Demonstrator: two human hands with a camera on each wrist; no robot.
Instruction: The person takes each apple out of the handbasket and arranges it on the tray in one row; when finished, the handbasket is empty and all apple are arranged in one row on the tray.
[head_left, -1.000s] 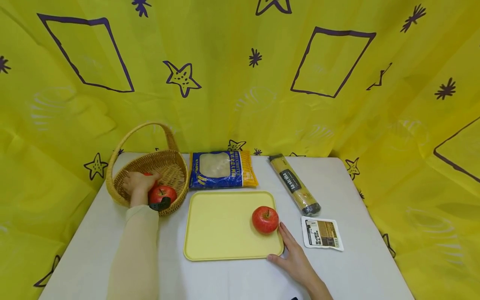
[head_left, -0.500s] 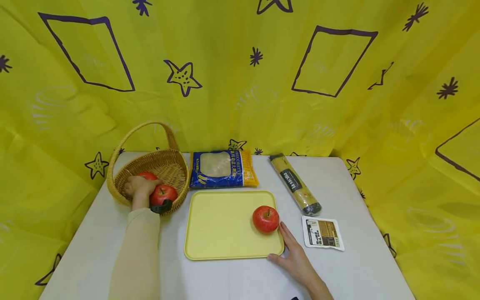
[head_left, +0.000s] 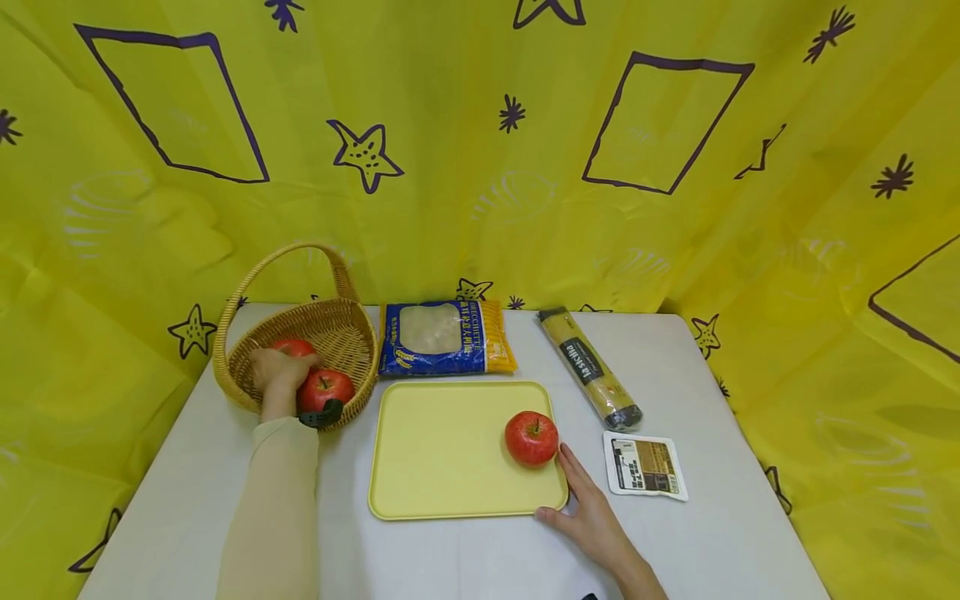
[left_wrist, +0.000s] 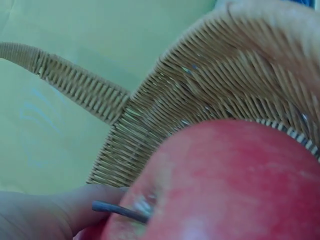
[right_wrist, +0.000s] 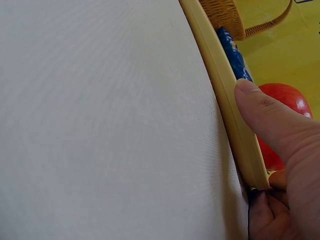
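In the head view my left hand [head_left: 279, 372] reaches into the wicker basket [head_left: 352, 333] at the left. It grips the rear red apple [head_left: 294, 347], its far fingers hidden behind the fruit. A second apple [head_left: 327, 388] sits in the basket just below that hand; it fills much of the left wrist view, stem showing [left_wrist: 225, 180]. My right hand [head_left: 592, 517] holds the near right corner of a pale yellow tray [head_left: 442, 508], thumb on the front rim, fingers along the right side. Another red apple [head_left: 531, 439] rests on the tray's right part, close to those fingertips.
Behind the tray lies a blue and yellow pasta bag [head_left: 442, 338]. A long spaghetti pack [head_left: 589, 368] lies at the right, with a small white flat packet [head_left: 645, 467] in front of it. The basket's tall handle [head_left: 240, 292] arches up beside the left hand.
Inside the basket my left hand has shifted slightly and its fingers have closed round the rear apple, which shows more than before. The right hand and tray have stayed put.
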